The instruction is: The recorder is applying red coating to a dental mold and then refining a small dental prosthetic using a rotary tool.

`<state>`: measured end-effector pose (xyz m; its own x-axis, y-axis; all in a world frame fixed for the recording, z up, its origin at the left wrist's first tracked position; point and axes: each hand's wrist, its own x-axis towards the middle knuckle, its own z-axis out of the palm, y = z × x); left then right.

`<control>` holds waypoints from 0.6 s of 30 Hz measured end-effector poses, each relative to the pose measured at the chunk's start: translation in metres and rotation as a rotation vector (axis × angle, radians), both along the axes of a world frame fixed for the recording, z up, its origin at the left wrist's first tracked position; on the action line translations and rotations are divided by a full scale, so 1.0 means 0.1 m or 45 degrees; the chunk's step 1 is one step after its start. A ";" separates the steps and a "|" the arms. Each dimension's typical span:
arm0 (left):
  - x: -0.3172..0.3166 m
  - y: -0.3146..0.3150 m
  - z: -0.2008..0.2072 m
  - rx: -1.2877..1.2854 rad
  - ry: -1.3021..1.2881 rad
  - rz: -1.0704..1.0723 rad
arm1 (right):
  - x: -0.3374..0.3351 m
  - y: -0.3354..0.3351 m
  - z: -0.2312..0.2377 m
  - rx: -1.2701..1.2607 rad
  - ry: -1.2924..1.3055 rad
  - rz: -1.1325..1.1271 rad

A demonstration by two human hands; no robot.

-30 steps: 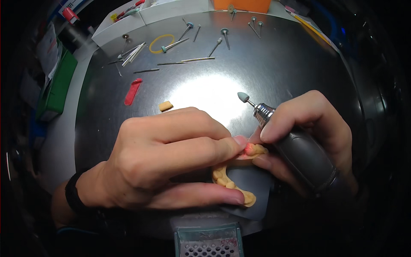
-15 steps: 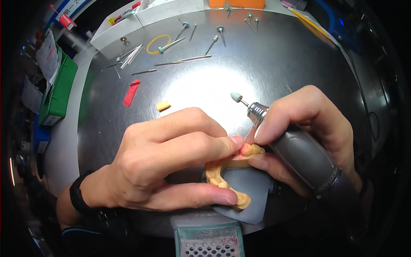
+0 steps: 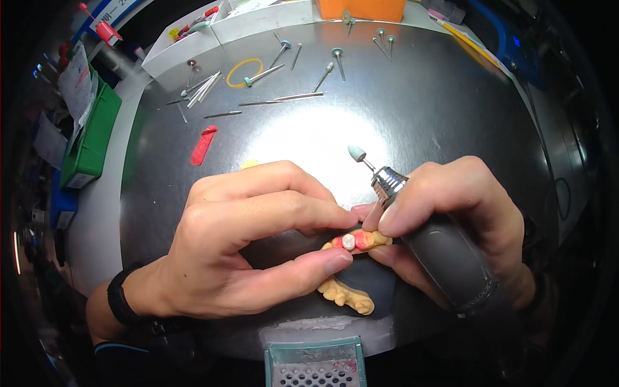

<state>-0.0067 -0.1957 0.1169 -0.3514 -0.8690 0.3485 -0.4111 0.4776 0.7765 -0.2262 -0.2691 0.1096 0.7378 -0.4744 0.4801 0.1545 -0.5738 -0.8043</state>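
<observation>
A tan dental model [image 3: 351,298], shaped like a horseshoe arch of teeth, is between my two hands. Red marking covers teeth on its upper arm, and one white crown [image 3: 349,242] stands among them. My left hand [image 3: 251,238] pinches that arm of the model, its thumb just below the crown and its fingertips above. My right hand [image 3: 461,206] is wrapped round a dark rotary handpiece [image 3: 445,258], while its fingertips also touch the model's right end. A pale green pointed grinding stone [image 3: 356,153] is fitted in the handpiece, pointing up-left, apart from the model.
Loose burs [image 3: 338,62], metal rods [image 3: 280,100] and a yellow rubber band [image 3: 230,76] lie toward the back. A red strip [image 3: 204,146] and a yellow piece [image 3: 249,164], partly hidden, lie beyond my left hand. A perforated tray [image 3: 316,374] sits at the near edge; a green bin [image 3: 97,138] stands left.
My left thumb has moved up from the model's lower end to beside the crown. The crown now shows where fingers covered the teeth. My right hand has dropped slightly with the handpiece.
</observation>
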 end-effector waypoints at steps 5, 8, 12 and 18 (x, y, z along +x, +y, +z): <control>-0.04 0.02 0.07 -0.017 -0.085 0.050 | 0.02 0.02 0.00 -0.051 -0.044 -0.039; -0.07 0.01 0.11 -0.010 -0.117 0.059 | 0.02 0.01 -0.01 -0.049 -0.049 -0.047; -0.07 0.00 0.16 -0.053 -0.209 0.050 | 0.02 0.02 -0.01 -0.084 -0.042 -0.081; -0.11 0.00 0.15 -0.053 -0.228 0.085 | -0.01 0.01 0.04 -0.085 0.010 -0.061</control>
